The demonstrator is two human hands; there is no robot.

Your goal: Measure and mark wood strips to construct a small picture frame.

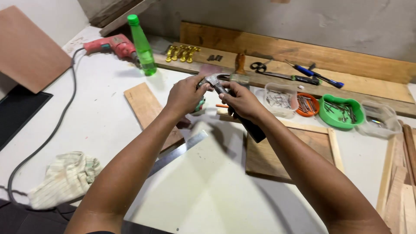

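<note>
My right hand point(243, 100) grips a claw hammer point(215, 81) by its black handle, just below the metal head. The handle's end sticks out under my wrist. My left hand point(185, 94) is closed at the hammer's head, fingers pinched against the metal. I cannot tell if something small sits between them. Both hands hover above a white tabletop point(104, 112), over a wooden frame panel point(286, 151) and a metal ruler point(180, 151).
A wooden plank point(145, 106) lies to the left, with a green bottle point(143, 45) and a red drill point(110, 45) behind it. Tubs of nails point(340, 110) stand at the right. Scissors point(260, 66), screwdrivers, a brush, gold fittings line the back board. A cloth point(65, 177) lies near left.
</note>
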